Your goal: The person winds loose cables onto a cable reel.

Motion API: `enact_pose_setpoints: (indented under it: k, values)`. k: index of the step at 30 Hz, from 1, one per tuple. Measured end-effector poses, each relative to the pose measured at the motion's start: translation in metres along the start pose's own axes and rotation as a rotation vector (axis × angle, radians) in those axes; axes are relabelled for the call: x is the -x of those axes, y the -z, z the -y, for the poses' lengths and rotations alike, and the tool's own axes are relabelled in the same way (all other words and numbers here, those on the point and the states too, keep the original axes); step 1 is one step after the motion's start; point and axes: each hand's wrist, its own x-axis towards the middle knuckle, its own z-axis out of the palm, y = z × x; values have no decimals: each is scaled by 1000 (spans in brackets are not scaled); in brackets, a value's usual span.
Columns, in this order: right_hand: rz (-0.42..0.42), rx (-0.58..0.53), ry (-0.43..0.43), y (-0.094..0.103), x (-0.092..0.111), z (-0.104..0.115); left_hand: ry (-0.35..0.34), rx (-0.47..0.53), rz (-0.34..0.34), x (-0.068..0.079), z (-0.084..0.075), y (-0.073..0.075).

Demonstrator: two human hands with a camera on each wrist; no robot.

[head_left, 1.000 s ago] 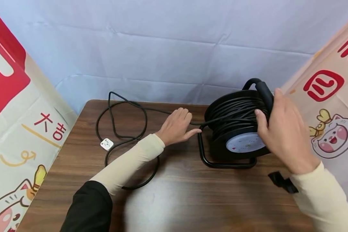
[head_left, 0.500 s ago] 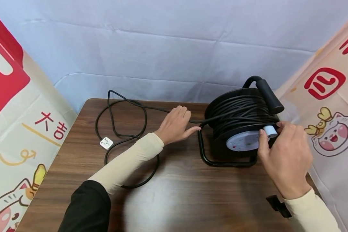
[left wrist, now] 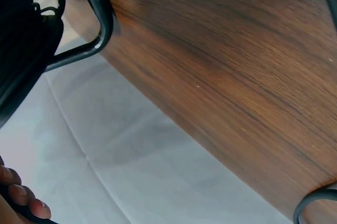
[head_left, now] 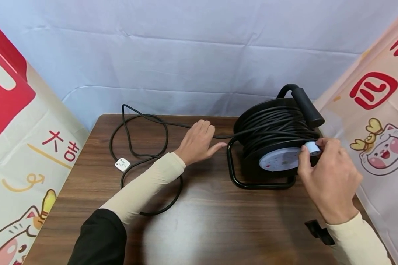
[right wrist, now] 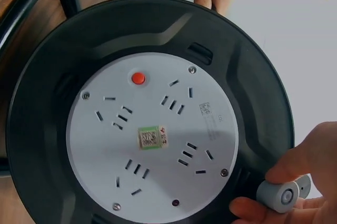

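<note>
A black cable reel (head_left: 275, 125) wound with black cable stands at the right on its tube frame. My right hand (head_left: 331, 180) pinches the pale grey crank knob (head_left: 313, 148) at the reel's rim between thumb and fingers. In the right wrist view, the reel's round socket face (right wrist: 152, 139) has a red button (right wrist: 138, 78). Left of the reel, my left hand (head_left: 199, 143) has its fingers curled round the outgoing cable (head_left: 229, 136), with the thumb sticking out toward the frame. Those curled fingertips (left wrist: 37, 208) show at the corner of the left wrist view.
Loose cable loops (head_left: 166, 129) lie on the wooden table (head_left: 238, 224) at the left, ending in a white plug (head_left: 122, 164). The reel's black carrying handle (head_left: 307, 106) rises above it. White cloth (head_left: 172, 59) hangs behind, with printed banners at both sides.
My right hand has come down from beside the carrying handle to the crank knob and now pinches it. The left hand stays on the cable, shifted slightly left.
</note>
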Motion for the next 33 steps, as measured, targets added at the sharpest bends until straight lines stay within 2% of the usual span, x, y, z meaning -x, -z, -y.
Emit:
enact_pose_setpoints:
  k: [13,18,24,33]
  values:
    - [-32,12,-139,-3,1,-12,-20,-1,-62,-3,0,1]
    - [-20,14,-166,-4,3,-14,-34,2,-90,-4,-2,1]
    - [8,29,-187,-6,4,-19,-19,1,-81,-5,-2,1]
    - [74,36,-209,-6,6,-26,10,3,-123,-5,2,2]
